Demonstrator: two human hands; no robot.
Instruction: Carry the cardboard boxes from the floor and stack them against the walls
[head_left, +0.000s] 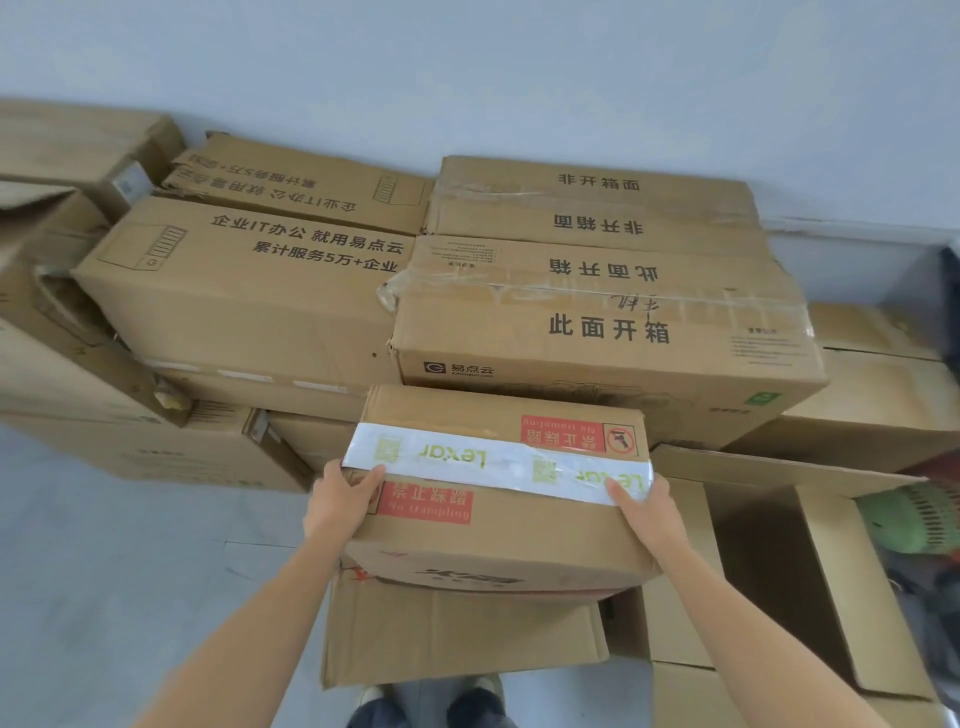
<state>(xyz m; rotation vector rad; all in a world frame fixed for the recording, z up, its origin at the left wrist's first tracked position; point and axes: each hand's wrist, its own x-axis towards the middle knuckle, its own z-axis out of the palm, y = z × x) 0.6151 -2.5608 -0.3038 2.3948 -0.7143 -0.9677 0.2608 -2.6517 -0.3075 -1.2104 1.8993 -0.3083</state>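
Cardboard boxes (597, 291) already sit stacked against the wall (467, 62). The left grip (340, 501) and right grip (649, 512) clasp a taped box (498, 540) by its sides before the stack, apparently not yet placed.

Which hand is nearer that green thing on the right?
Right. The right hand grips the box side facing the green thing; the left hand grips the opposite side.

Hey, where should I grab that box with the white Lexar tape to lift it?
Take the Lexar-taped box by its two short ends, one hand from each side, as the left hand and right hand do now. It is wide and flat, with both ends free.
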